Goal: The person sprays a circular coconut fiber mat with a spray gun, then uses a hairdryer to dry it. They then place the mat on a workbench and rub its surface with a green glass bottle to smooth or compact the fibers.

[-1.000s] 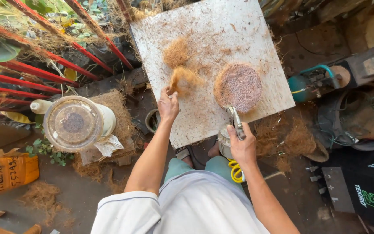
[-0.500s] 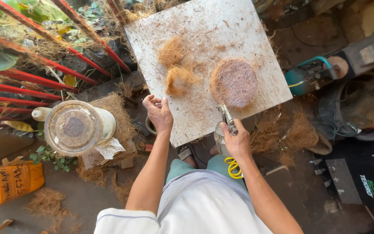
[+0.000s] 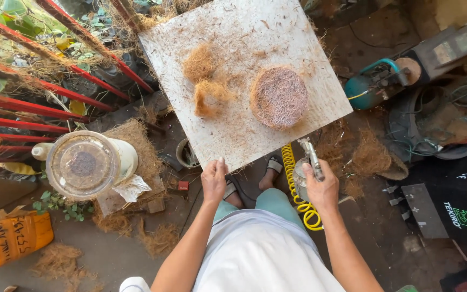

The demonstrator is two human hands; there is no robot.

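Metal spray gun (image 3: 310, 162), lower right, looked rigid; your right hand (image 3: 322, 189) gripped its handle firmly. Your left hand (image 3: 214, 181) was flat and empty at the board (image 3: 233, 97) edge.

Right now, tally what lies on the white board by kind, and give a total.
Round pressed fibre disc: 1
Loose fibre clumps: 2
Total: 3
The left hand rests at the board edge; the right hand holds a spray gun off the board.

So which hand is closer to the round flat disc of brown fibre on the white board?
Right. The right hand, holding a metal spray gun, sits just below the round fibre disc; the left hand is at the board's near edge, farther left.
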